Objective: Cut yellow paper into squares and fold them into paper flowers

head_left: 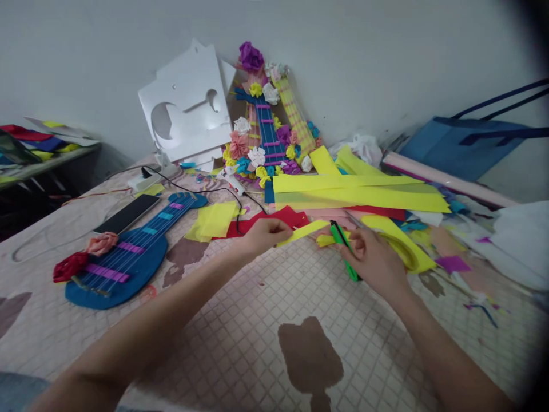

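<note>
My left hand (271,233) is closed in a pinch on one end of a narrow yellow paper strip (307,230). The strip stretches toward my right hand (371,254), which is wrapped around a slim green-and-black tool (346,252) whose exact kind I cannot make out. The tool's black tip is at the strip's other end; whether it touches is unclear. More yellow paper shows just behind the tool. Close by on the right, a curled yellow paper band (403,246) lies on the table, and red paper (244,223) is behind my left hand.
At left lies a blue craft guitar (146,252) with paper flowers, beside a phone (127,214). Decorated guitars (270,129) lean on the wall near a white cut-out board (189,103). A glue gun (231,181), long yellow sheets (355,194) and a blue bag (458,146) are also there.
</note>
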`<state>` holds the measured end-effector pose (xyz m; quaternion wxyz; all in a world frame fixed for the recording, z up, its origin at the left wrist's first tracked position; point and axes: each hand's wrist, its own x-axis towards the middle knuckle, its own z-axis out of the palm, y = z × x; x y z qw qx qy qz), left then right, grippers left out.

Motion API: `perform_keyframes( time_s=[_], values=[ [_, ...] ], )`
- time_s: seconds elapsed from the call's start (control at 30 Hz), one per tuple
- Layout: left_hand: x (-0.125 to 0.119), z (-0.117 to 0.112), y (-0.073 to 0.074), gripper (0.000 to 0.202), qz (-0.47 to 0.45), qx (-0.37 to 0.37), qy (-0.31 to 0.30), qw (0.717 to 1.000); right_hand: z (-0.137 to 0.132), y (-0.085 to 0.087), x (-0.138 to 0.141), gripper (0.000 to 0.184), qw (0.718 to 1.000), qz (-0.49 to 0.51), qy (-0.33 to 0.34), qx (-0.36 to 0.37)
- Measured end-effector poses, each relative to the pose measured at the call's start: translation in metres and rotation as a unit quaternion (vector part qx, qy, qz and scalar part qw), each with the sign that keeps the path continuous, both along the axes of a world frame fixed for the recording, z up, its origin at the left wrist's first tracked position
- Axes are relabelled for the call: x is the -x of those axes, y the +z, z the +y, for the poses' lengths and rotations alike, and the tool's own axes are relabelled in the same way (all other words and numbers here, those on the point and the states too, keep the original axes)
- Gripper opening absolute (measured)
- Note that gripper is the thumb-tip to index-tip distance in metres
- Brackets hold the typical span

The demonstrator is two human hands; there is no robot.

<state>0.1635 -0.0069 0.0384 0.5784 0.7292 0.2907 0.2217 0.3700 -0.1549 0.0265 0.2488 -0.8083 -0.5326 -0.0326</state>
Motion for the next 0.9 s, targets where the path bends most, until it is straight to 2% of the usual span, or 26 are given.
perform_keyframes(
  time_s=[0.07, 0.13, 0.23, 0.37, 0.47, 0.57, 0.67, 0.73, 0.8, 0.9],
  values=[
    [-0.038, -0.003, 0.005, 0.015, -0.009, 0.004, -0.002, 1.000, -0.002, -0.005, -0.008, 0.039, 0.995, -0.071, -0.046, 0.061],
    [-0.073, -0.007, 0.005, 0.015, 0.049, -0.043, 0.020, 0.998, -0.002, -0.011, -0.008, 0.038, 0.987, -0.088, -0.069, 0.116],
    [-0.105, -0.014, -0.006, 0.012, 0.097, -0.070, 0.033, 0.992, 0.000, -0.016, -0.004, 0.034, 0.985, -0.073, -0.065, 0.145],
    [-0.108, -0.022, -0.022, 0.013, 0.164, -0.113, 0.062, 0.978, 0.002, -0.017, -0.001, 0.034, 0.986, -0.064, -0.063, 0.138],
    [-0.103, -0.027, -0.022, 0.015, 0.201, -0.146, 0.079, 0.965, 0.001, -0.016, -0.004, 0.035, 0.989, -0.055, -0.058, 0.124],
    [-0.103, -0.030, -0.020, 0.016, 0.224, -0.170, 0.081, 0.956, -0.004, -0.011, -0.014, 0.037, 0.994, -0.031, -0.070, 0.075],
    [-0.105, -0.030, -0.020, 0.019, 0.235, -0.187, 0.074, 0.951, -0.011, -0.003, -0.026, 0.044, 0.991, -0.035, -0.129, 0.001],
    [-0.106, -0.030, -0.021, 0.019, 0.241, -0.196, 0.071, 0.948, -0.013, 0.001, -0.028, 0.048, 0.988, -0.046, -0.139, -0.037],
    [-0.107, -0.030, -0.022, 0.020, 0.247, -0.204, 0.066, 0.945, -0.012, 0.000, -0.023, 0.046, 0.992, -0.052, -0.108, -0.043],
    [-0.107, -0.030, -0.021, 0.019, 0.254, -0.212, 0.059, 0.942, -0.006, -0.007, -0.008, 0.040, 0.995, -0.081, -0.054, 0.016]
  ],
)
